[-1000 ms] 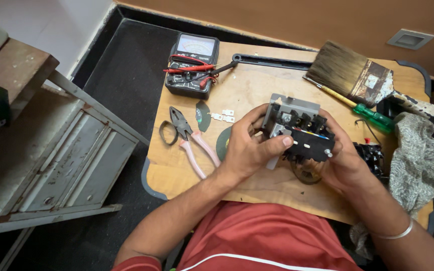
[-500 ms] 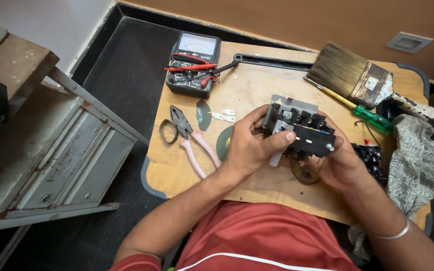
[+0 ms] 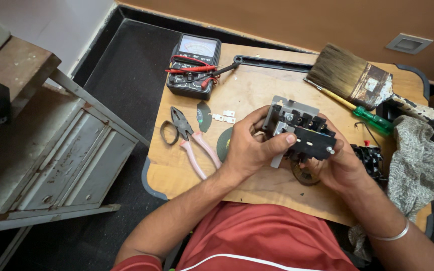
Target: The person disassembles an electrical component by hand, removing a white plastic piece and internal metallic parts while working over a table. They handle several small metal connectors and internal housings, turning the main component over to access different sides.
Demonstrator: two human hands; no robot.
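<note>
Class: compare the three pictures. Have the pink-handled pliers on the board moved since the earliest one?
No. The pliers lie in the same spot on the board, at the same angle below the meter. Only the camera shifted slightly.

My left hand [image 3: 249, 148] covers the near side of the grey-and-black electrical unit [image 3: 302, 133], so I can't see what its fingers [image 3: 282, 141] press. Under my right hand [image 3: 335, 168] a dark round part [image 3: 301, 174] is mostly hidden.
</note>
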